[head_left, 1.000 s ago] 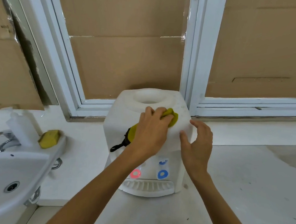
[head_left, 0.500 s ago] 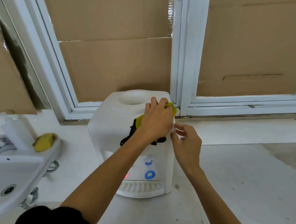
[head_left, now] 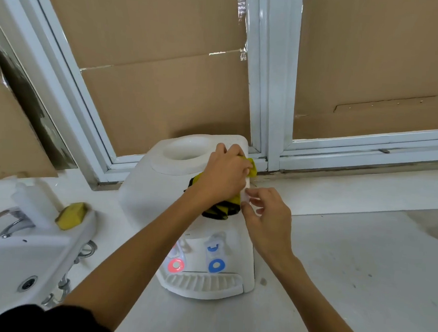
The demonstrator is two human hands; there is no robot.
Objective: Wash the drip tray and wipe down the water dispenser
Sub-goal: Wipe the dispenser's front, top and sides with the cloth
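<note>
well to the left of your hands, a white sink (head_left: 15,256) juts from the wall, with a chrome tap (head_left: 14,221) at its back edge. a yellow sponge (head_left: 71,215) sits on its rim, just beside a white bottle (head_left: 33,203). beyond your hands, brown cardboard (head_left: 165,98) covers a white-framed window (head_left: 271,92).

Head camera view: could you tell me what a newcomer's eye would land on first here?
Probably the left hand pressing a yellow-and-black cloth onto the top right of the white water dispenser at centre, with the right hand at its right edge. Next, the red and blue tap rings above the drip tray.
</note>
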